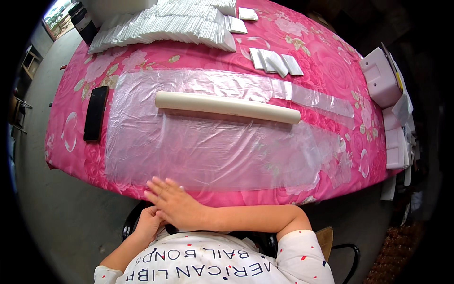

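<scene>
thin, clear plastic film (213, 158) lies wrinkled along the near edge of the pink, rose-printed table (71, 158), a long, cream-coloured tube (227, 107) resting across it. the film looks very light, limp and slippery, apt to cling or tear; pinching it by its near left corner seems surest. the tube looks stiff, best grasped round its middle. the right hand (178, 206) has fingers extended, slightly apart, by the film's near edge; the left hand (149, 223) is curled and partly covered, so i cannot tell whether it holds anything.
</scene>
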`<state>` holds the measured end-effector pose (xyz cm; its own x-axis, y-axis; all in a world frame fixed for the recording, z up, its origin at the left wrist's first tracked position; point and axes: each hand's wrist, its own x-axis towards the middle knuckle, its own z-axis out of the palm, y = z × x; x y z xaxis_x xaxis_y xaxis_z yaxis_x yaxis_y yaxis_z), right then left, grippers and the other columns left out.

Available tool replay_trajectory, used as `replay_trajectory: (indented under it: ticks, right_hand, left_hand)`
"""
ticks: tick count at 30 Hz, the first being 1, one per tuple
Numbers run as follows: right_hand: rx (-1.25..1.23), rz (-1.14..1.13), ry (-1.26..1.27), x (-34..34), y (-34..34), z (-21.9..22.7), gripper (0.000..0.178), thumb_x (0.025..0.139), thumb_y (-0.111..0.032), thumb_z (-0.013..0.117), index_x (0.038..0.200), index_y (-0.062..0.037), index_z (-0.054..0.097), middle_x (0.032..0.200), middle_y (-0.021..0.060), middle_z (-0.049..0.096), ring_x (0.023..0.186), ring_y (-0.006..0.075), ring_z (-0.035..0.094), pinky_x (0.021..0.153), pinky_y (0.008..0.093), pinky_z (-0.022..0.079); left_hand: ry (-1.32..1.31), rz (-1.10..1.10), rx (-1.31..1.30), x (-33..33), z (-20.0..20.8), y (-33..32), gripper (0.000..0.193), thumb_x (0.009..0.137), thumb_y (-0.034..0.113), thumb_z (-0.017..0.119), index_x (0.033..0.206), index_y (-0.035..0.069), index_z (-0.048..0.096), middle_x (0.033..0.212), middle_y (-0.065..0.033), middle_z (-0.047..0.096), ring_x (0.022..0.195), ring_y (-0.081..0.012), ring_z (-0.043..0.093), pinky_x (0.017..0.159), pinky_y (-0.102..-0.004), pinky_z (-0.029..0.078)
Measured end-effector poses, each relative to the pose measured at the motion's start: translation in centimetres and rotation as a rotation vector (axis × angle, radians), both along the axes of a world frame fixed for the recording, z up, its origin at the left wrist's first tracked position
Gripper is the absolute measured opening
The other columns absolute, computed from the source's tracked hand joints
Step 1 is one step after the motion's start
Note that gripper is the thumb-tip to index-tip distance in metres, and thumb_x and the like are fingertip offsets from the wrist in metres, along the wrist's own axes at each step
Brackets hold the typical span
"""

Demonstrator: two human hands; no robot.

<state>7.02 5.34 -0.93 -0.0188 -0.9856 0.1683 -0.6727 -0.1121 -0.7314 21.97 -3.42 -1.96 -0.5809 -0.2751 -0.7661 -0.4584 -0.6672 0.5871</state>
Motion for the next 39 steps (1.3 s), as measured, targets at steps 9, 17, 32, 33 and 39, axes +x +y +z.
replay_trajectory:
  ticks: [9, 17, 32, 33, 39]
  right_hand:
    - [0.391, 0.352, 0.048, -9.3, 2.2, 4.9, 0.023, 0.075, -0.01, 0.062, 0.097, -0.0064, 0.061, 0.1, 0.0086, 0.061, 0.105, 0.0244, 0.053, 0.093, 0.0379, 0.039]
    - [-0.43, -0.881, -0.659, -28.2, 6.5, 4.9, 0.014, 0.086, -0.007, 0.06, 0.096, 0.0022, 0.061, 0.087, 0.0044, 0.063, 0.078, 0.0088, 0.058, 0.07, 0.0215, 0.047]
    - [0.115, -0.584, 0.196, -27.8, 7.3, 5.7, 0.04, 0.079, -0.026, 0.066, 0.112, -0.0034, 0.059, 0.105, 0.0159, 0.06, 0.098, 0.0292, 0.056, 0.085, 0.0353, 0.044]
    - [0.209, -0.52, 0.169, -26.1, 7.9, 6.1, 0.04, 0.078, -0.025, 0.067, 0.112, -0.0038, 0.059, 0.104, 0.0157, 0.06, 0.096, 0.0287, 0.057, 0.083, 0.0347, 0.045]
    - [0.259, -0.378, 0.037, -17.8, 11.8, 6.2, 0.051, 0.086, -0.035, 0.056, 0.124, -0.0008, 0.049, 0.116, 0.02, 0.054, 0.109, 0.0333, 0.05, 0.092, 0.0386, 0.041]
  left_hand:
    - [0.47, -0.766, -1.308, -4.2, 3.9, 0.0, 0.027, 0.072, 0.014, 0.071, 0.097, 0.004, 0.065, 0.07, -0.0105, 0.064, 0.058, -0.0238, 0.062, 0.054, -0.0318, 0.049]
    - [0.676, -0.721, -1.396, -5.5, 4.5, -0.9, 0.059, 0.071, 0.015, 0.071, 0.121, -0.001, 0.045, 0.097, -0.0092, 0.066, 0.074, -0.025, 0.065, 0.061, -0.0311, 0.053]
    - [0.709, -0.901, -1.565, -8.8, 5.5, -1.6, 0.069, 0.072, 0.013, 0.069, 0.13, -0.002, 0.034, 0.103, -0.0121, 0.063, 0.08, -0.028, 0.063, 0.065, -0.0351, 0.052]
    - [0.732, -0.954, -1.607, -9.6, 6.0, -1.6, 0.071, 0.071, 0.012, 0.069, 0.131, -0.002, 0.033, 0.105, -0.0139, 0.062, 0.082, -0.0288, 0.063, 0.067, -0.0354, 0.052]
    - [0.591, -0.791, -1.574, -15.7, 5.7, 0.8, 0.07, 0.078, 0.028, 0.064, 0.133, -0.003, 0.032, 0.14, -0.0236, 0.029, 0.129, -0.0438, 0.027, 0.103, -0.0477, 0.028]
